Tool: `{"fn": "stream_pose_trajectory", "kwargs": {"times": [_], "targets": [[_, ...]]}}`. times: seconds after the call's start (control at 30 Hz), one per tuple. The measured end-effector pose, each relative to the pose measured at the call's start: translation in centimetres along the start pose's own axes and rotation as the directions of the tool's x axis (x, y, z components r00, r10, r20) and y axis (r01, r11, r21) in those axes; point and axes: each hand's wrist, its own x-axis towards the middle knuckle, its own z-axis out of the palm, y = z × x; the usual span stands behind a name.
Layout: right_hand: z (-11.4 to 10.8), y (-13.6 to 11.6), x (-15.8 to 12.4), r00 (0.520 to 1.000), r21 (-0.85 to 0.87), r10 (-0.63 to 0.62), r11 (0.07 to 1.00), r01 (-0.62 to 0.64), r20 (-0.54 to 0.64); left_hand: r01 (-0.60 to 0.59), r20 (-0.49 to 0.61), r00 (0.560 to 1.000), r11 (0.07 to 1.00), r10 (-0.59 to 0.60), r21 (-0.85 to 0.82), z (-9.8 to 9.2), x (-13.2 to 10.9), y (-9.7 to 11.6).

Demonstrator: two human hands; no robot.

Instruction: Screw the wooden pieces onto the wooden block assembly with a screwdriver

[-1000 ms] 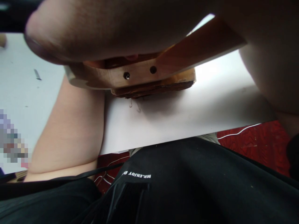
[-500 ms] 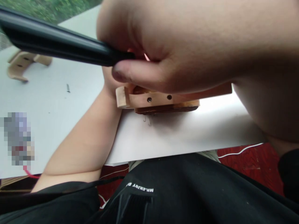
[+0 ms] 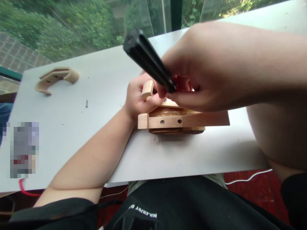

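Observation:
My right hand (image 3: 203,72) is closed around a screwdriver with a black handle (image 3: 152,62); its tip is hidden behind my fingers. Under it lies a wooden assembly: a pale wooden strip (image 3: 206,119) with a raised block at its left end, two dark screw holes and a Phillips screw head visible in one, on a darker wooden base (image 3: 177,131). Behind it a second, similar wooden strip (image 3: 148,90) shows its raised end and a screw head. My left hand (image 3: 137,92) grips that raised end, thumb in front, fingers partly hidden behind.
On the white table (image 3: 187,159), a curved wooden bracket (image 3: 56,77) lies at the far left. Nearer is a loose screw (image 3: 86,103). A blurred-out object (image 3: 24,150) and a red cable (image 3: 24,190) are at the left edge. Window glass (image 3: 83,28) stands behind the table.
The screwdriver handle has swung from lying nearly level to pointing up and toward the far left. My right hand is farther from the camera, and the view takes in more table.

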Motion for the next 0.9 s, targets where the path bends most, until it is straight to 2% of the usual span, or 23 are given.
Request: {"fn": "stream_pose_trajectory", "kwargs": {"times": [0.07, 0.2, 0.43, 0.6, 0.73, 0.9], "targets": [[-0.2, 0.5, -0.3, 0.998, 0.062, 0.044, 0.997, -0.042, -0.04, -0.057, 0.004, 0.998, 0.996, 0.057, -0.063, -0.1, 0.0, 0.7], [-1.0, 1.1, -1.0, 0.99, 0.149, 0.123, 0.983, -0.112, -0.067, -0.038, -0.009, 0.999, 0.991, 0.037, -0.131, -0.4, -0.1, 1.5], [-2.6, 0.8, -2.2, 0.985, 0.282, 0.16, 0.95, -0.137, -0.062, -0.031, 0.03, 0.999, 0.988, 0.036, -0.152, -0.8, -0.2, 1.2], [-2.6, 0.9, -2.3, 0.99, 0.248, 0.098, 0.966, -0.069, -0.104, 0.005, 0.046, 0.999, 0.99, 0.001, -0.141, -0.8, -0.1, 1.1], [-2.8, 0.8, -2.5, 0.982, 0.242, 0.129, 0.966, -0.093, -0.137, 0.034, 0.056, 0.998, 0.991, -0.027, -0.128, -0.8, -0.2, 1.1], [-3.6, 0.5, -3.2, 0.965, 0.246, 0.179, 0.961, -0.129, -0.194, -0.006, 0.051, 0.999, 0.989, 0.013, -0.145, -0.8, -0.3, 0.8]]}}
